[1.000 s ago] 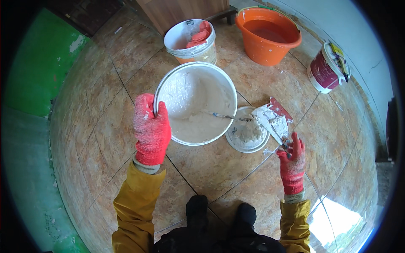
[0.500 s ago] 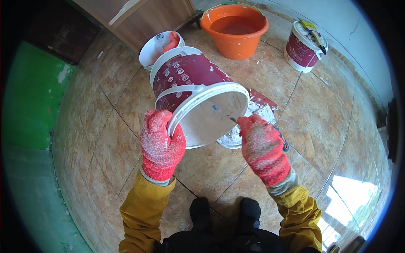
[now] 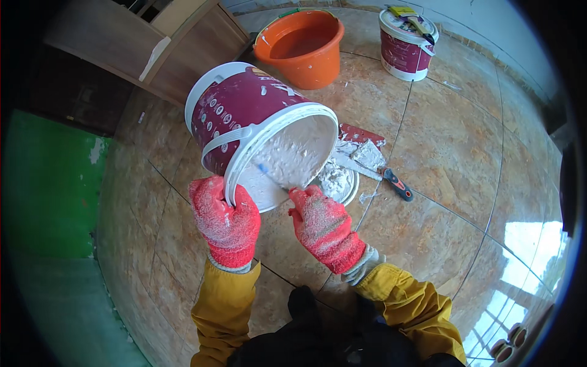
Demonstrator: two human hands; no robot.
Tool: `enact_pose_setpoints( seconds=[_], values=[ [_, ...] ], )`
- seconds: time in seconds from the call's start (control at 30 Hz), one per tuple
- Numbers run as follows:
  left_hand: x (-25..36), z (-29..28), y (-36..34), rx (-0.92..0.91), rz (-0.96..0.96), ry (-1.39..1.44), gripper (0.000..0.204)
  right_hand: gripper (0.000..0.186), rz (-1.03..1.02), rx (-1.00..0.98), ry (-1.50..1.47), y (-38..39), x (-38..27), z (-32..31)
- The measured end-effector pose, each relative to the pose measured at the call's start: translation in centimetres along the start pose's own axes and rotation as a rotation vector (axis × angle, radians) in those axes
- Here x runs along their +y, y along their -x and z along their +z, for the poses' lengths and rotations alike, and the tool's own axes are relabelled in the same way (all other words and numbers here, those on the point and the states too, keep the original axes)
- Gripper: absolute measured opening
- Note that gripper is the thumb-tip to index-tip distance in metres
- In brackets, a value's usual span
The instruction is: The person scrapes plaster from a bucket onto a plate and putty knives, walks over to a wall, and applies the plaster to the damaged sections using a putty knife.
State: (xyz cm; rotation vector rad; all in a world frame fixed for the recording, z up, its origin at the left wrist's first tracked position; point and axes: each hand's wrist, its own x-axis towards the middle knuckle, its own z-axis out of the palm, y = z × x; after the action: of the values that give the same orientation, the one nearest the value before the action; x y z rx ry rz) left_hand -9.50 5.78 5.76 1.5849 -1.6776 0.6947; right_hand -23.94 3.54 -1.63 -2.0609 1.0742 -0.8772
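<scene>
A maroon and white plastic bucket (image 3: 244, 113) lies tilted in front of me, its mouth facing me. White paste (image 3: 296, 156) inside is lumpy toward the right, with a smoother pale area at the lower left and a small blue mark between. My left hand (image 3: 226, 217), in a red glove, grips the rim at the lower left. At the rim's lower edge, my gloved right hand (image 3: 327, 226) is closed around a thin dark thing, mostly hidden. Just beyond it, a paste-smeared putty knife (image 3: 397, 185) rests across a round lid (image 3: 353, 194) holding white paste.
A red flat piece (image 3: 364, 134) lies behind the lid. Farther back stand an orange tub (image 3: 312, 67) of liquid and another maroon and white bucket (image 3: 400, 58) with a yellow brush (image 3: 416, 21) on top. Wooden furniture (image 3: 202, 49) stands at the far left.
My right hand has moved left and down along the bucket's mouth. Lumpy paste now shows where a smooth pale surface filled the opening. The small white bucket behind is no longer visible.
</scene>
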Motion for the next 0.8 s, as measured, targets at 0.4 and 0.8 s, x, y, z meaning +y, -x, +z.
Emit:
enact_pose_setpoints(
  seconds=[0.4,0.8],
  values=[
    [0.2,0.1,-0.1,0.016,0.028,-0.043,0.016,0.03,-0.093,0.074,0.036,-0.1,1.0,-4.1],
    [-0.4,0.4,-1.4,0.027,0.2,0.002,0.012,0.016,-0.169,0.354,0.429,-5.7,5.4,-4.9]
  ],
)
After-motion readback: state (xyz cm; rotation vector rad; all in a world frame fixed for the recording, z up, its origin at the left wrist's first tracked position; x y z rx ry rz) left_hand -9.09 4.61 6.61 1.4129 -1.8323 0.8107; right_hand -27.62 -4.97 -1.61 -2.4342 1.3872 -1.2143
